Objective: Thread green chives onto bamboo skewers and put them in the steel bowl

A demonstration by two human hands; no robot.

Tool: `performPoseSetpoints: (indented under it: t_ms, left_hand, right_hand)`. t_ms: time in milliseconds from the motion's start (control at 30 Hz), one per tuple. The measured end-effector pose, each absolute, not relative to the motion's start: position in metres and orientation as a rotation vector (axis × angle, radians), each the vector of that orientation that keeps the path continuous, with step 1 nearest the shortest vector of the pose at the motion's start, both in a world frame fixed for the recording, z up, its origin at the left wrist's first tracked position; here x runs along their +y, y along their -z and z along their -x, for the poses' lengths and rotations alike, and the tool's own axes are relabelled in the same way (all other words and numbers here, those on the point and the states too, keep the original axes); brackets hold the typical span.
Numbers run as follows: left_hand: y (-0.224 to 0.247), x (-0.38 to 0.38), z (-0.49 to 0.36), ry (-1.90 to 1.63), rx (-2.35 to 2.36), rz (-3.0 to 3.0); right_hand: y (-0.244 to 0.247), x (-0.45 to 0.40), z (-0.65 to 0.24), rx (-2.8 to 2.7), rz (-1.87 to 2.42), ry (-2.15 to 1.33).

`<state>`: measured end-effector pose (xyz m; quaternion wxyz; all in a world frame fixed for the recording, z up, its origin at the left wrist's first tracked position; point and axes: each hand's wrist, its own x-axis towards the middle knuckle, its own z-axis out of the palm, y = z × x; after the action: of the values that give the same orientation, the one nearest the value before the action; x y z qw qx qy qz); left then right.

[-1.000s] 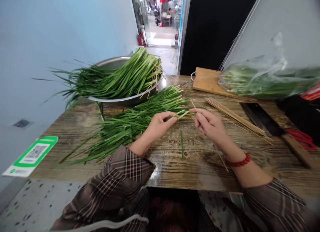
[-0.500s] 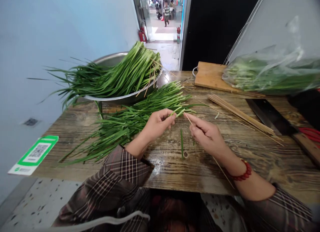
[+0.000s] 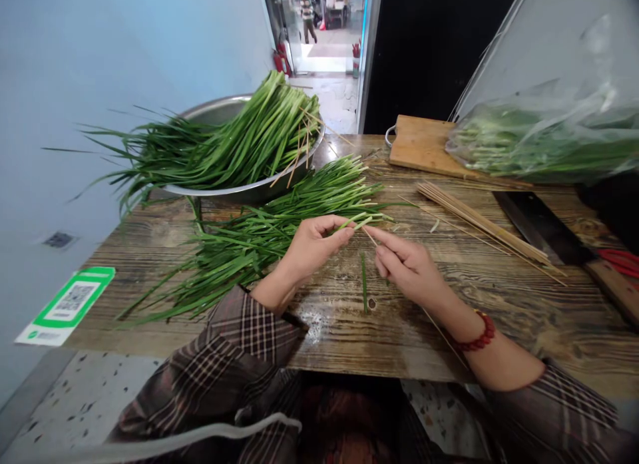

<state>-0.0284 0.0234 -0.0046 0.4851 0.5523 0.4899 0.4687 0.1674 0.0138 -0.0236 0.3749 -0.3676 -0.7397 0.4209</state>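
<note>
My left hand (image 3: 319, 246) is closed around a few garlic chives (image 3: 360, 222), their pale cut ends pointing right past the thumb. In my right hand (image 3: 405, 264) is a thin bamboo skewer (image 3: 370, 236), gripped between thumb and fingers. Its tip meets the chive stems beside my left thumb; whether it has gone through them I cannot tell. The skewer's other end runs out below my right wrist toward the table's front edge. Behind and left of my hands lies a loose pile of chives (image 3: 259, 234) on the wooden table (image 3: 329, 344).
A steel basin (image 3: 219, 108) heaped with chives and some skewers stands back left. To the right lie a bundle of skewers (image 3: 482, 221), a cleaver (image 3: 536, 224), a cutting board (image 3: 419, 141) and a plastic bag of greens (image 3: 544, 141). A QR-code card (image 3: 67, 304) sits front left.
My right hand has shifted slightly left, bringing the skewer's tip to the chive stems. My left hand keeps its hold. In the doorway, a person has moved left.
</note>
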Motion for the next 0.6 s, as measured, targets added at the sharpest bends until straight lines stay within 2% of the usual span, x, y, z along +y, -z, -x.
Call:
performPoseSetpoints:
  t_ms: [600]
  left_hand:
    - [0.0012, 0.0219, 0.0296, -1.193, 1.213, -1.655]
  right_hand:
    - [0.0234, 0.0131, -0.1687, -1.898, 1.007, -1.119]
